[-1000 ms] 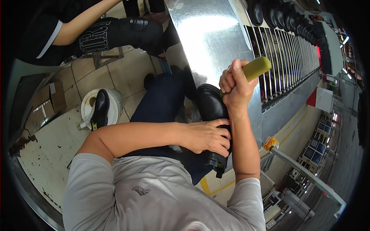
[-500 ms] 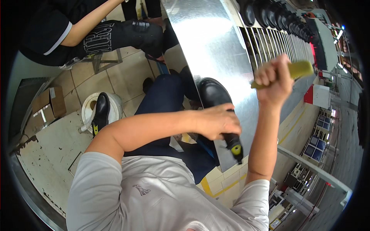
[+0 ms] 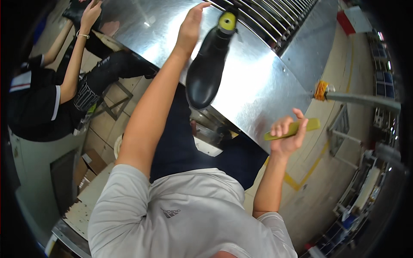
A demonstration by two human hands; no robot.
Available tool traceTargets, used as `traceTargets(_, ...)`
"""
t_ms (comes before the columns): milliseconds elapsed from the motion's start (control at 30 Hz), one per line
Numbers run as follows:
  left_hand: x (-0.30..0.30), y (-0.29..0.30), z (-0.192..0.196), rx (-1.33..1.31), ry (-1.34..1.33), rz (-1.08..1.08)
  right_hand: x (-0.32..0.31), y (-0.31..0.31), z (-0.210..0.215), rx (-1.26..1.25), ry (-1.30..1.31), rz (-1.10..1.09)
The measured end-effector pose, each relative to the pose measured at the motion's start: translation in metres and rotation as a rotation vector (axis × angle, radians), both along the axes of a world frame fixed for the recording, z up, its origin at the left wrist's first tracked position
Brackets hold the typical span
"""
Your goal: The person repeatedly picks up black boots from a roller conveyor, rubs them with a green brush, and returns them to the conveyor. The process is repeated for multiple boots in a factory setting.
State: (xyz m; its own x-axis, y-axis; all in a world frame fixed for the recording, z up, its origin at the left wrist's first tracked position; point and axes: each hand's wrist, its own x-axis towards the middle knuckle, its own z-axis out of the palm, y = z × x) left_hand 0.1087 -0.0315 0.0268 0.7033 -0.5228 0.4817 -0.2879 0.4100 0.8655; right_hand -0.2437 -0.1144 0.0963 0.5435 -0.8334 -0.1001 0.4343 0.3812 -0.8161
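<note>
A black shoe (image 3: pixel 205 71) on a last, with a yellow-green patch at the last's top, is over the metal table. Its toe points toward me and reaches past the near edge. My left hand (image 3: pixel 191 28) is beside the heel end, at the shoe's upper left. Its fingers are stretched out rather than wrapped around the shoe; whether the fingertips touch the last is unclear. Lower right, near the table's corner, my right hand (image 3: pixel 287 135) is closed around a flat yellow-green bar (image 3: pixel 307 125), held between thumb and fingers.
The shiny metal table (image 3: pixel 254 81) meets a rack of metal rods (image 3: pixel 275 19) at the far side. A person (image 3: pixel 43 103) in dark clothes sits at the left, hands near the table. A pole with orange wrapping (image 3: pixel 321 91) juts in at the right. A cardboard box (image 3: pixel 91 163) stands lower left.
The view has swung around. The shoe has turned, toe now toward me, and lies farther off. My left hand has come off its grip and reaches forward. My right hand is lower, still with the bar.
</note>
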Motion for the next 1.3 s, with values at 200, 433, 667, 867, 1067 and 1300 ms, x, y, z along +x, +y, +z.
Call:
traceTargets(200,0.019,-0.001,-0.024,0.288,0.123,0.108,-0.024,0.011,-0.038,-0.016,0.078,0.043)
traceTargets(433,-0.092,0.097,-0.026,0.464,0.037,0.790,0.027,-0.029,-0.041,0.241,-0.041,-0.372)
traceTargets(667,-0.149,0.151,0.049,0.594,-0.312,0.709,0.056,-0.032,-0.052,0.426,-0.159,-0.353)
traceTargets(867,-0.188,0.025,0.107,0.860,-1.312,-0.092,0.070,-0.027,-0.054,0.433,-0.135,-0.420)
traceTargets(1067,-0.173,-0.015,0.064,1.242,-1.318,-0.140,0.084,-0.028,-0.043,0.438,-0.030,-0.454)
traceTargets(1300,-0.171,-0.011,0.051,1.048,-1.356,-0.112,0.100,-0.034,-0.044,0.343,0.219,-0.420)
